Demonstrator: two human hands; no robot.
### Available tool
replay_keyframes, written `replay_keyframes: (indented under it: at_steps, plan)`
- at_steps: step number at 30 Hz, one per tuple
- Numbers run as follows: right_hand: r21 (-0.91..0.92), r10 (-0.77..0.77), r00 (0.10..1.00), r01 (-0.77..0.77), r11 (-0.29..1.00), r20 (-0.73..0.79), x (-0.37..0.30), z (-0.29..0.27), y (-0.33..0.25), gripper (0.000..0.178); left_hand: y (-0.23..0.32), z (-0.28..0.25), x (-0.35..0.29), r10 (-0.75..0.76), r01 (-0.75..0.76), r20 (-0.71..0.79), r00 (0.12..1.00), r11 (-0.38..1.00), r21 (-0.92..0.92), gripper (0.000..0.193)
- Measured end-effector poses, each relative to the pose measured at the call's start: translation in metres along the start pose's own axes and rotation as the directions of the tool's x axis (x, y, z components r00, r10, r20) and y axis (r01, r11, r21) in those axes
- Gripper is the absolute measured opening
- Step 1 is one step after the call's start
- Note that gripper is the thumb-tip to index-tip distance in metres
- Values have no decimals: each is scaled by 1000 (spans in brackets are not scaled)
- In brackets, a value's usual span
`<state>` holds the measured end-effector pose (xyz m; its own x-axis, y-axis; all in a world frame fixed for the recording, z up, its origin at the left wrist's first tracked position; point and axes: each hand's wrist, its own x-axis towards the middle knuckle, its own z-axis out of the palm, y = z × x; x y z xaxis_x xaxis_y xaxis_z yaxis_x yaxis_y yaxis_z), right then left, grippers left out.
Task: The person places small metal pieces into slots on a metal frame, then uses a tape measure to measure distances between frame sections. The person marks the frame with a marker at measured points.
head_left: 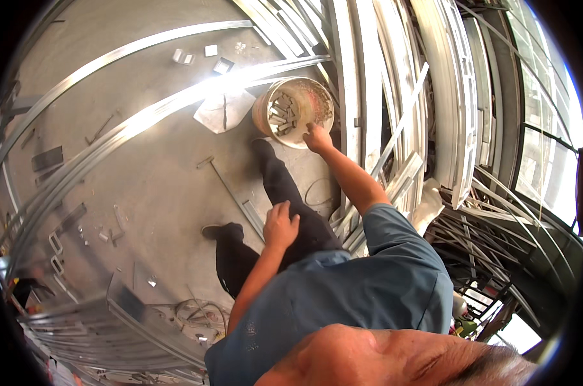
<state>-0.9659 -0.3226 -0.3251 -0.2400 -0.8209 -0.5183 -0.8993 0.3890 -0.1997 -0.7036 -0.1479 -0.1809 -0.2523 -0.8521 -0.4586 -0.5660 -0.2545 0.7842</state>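
A round, pale, stained bucket stands on the floor in front of my right foot. Several short metal offcuts lie inside, toward its left side. My right hand is at the near right part of the rim, its fingers curled over it and closed. How the fingertips meet the bucket wall is partly hidden. Against my dark trouser leg, near the knee, my left hand hangs with thumb and fingers apart and nothing in it.
Long shiny metal profiles curve across the floor at left. More long profiles are stacked to the right of the bucket. A white sheet-like piece lies beside the bucket. A thin metal bar lies left of my leg, among scattered scraps.
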Motion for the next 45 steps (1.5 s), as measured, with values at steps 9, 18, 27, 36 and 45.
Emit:
replay_keyframes:
  at_steps: [9, 18, 27, 36, 45]
  plan:
    - [-275, -34, 966, 107, 956, 257, 278, 180, 50, 79, -15, 111, 137, 108, -109, -114, 988, 994, -3, 45]
    - [-349, -67, 953, 173, 921, 296, 338, 252, 61, 77, -33, 118, 162, 75, -79, -155, 985, 997, -17, 45]
    - [-389, -63, 943, 195, 900, 328, 332, 256, 53, 75, -31, 108, 164, 56, -73, -267, 962, 996, -54, 47]
    - [-422, -56, 941, 203, 884, 335, 328, 246, 58, 73, -41, 115, 159, 132, -162, -350, 927, 985, -58, 49]
    - [-446, -56, 944, 205, 871, 325, 321, 236, 66, 72, -41, 121, 146, 113, -167, -423, 899, 981, -93, 46]
